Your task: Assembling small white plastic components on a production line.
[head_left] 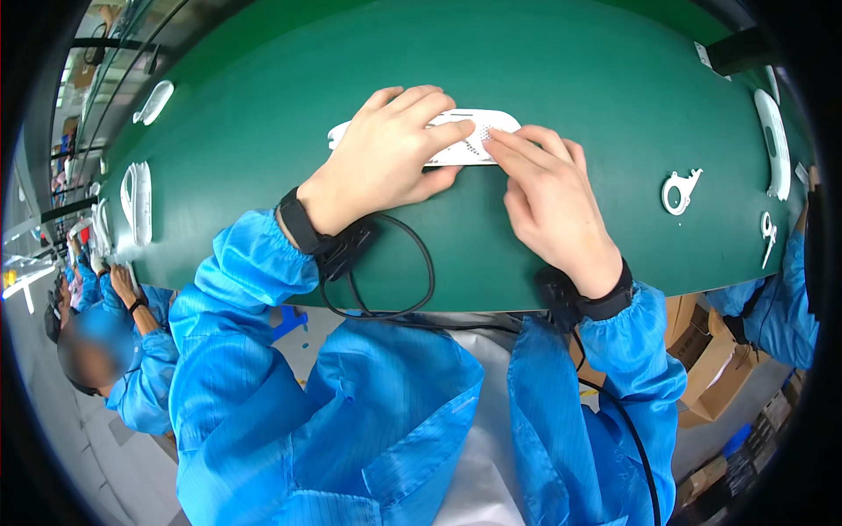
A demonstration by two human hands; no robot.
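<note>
My left hand (386, 151) is wrapped over a long white plastic housing (460, 154) with rounded ends, and its palm hides much of the middle. Small holes and a slot show in the housing's surface. At its right end, the fingers of my right hand (554, 193) press together on the perforated patch, with the thumb lower down by the near edge. The housing is over the green table (491, 237). What lies under it is hidden.
White curved shells (137, 203) and a smaller white piece (154, 103) lie at left. A ring-shaped white part (677, 193), a thin white piece (768, 238) and a long white shell (773, 145) lie at right. A black cable (430, 263) loops near my wrists. People work at both sides; a cardboard box (715, 368) stands below right.
</note>
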